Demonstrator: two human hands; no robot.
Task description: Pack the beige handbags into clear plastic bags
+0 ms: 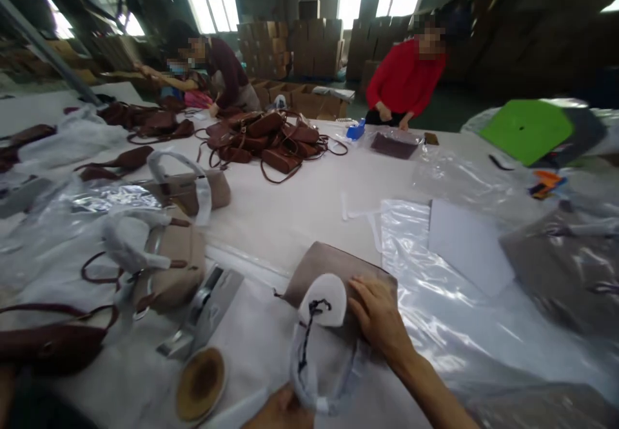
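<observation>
A taupe handbag (329, 264) lies on the table in front of me, its wrapped handle (304, 384) toward me. On it rests a white rounded tag (333, 297) with a dark cord. My right hand (380, 316) lies on the bag beside the tag, fingers extended and slightly apart. At the bottom edge, my left hand (283, 409) is by the wrapped handle; its fingers are mostly hidden. Clear plastic (411, 255) and a white sheet (467, 245) lie to the right of the bag.
Taupe bags (176, 255), a tape dispenser (213, 306) and a round brown-topped object (200, 384) are at left. Brown bags (271, 135) are piled farther back. A person in red (406, 80) stands across the table. A green panel (527, 129) is at right.
</observation>
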